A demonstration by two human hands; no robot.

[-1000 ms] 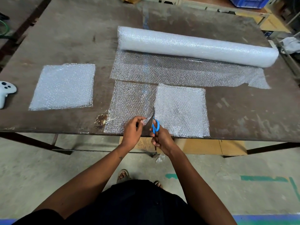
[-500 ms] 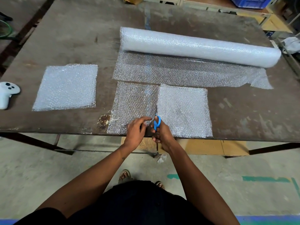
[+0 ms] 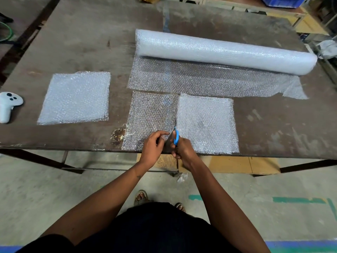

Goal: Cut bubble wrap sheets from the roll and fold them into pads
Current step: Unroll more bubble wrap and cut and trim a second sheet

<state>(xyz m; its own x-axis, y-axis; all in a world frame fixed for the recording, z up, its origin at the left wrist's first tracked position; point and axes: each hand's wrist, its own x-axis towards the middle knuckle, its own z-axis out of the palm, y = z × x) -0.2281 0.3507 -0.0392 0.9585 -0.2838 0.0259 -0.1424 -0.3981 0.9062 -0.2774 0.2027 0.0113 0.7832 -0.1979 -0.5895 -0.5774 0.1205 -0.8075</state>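
Note:
A long bubble wrap roll point(image 3: 226, 51) lies across the far half of the table, with a loose length point(image 3: 204, 79) unrolled toward me. In front of it, at the near edge, a thin single-layer sheet point(image 3: 151, 115) adjoins a whiter folded part point(image 3: 206, 123). My right hand point(image 3: 182, 148) grips blue-handled scissors point(image 3: 176, 136), blades pointing away along the line between the two parts. My left hand point(image 3: 153, 145) pinches the thin sheet's near edge just left of the scissors. A finished folded pad point(image 3: 74, 97) lies at the left.
The brown metal table point(image 3: 82, 42) has its front edge right under my hands. A white game-style controller point(image 3: 8, 105) lies at the table's far left. Shelving and a blue crate point(image 3: 284, 1) stand beyond the far right corner. Cardboard lies on the floor below.
The scissors and my right hand have advanced a little away from me along the cut line. My left hand has followed, still pinching the sheet edge.

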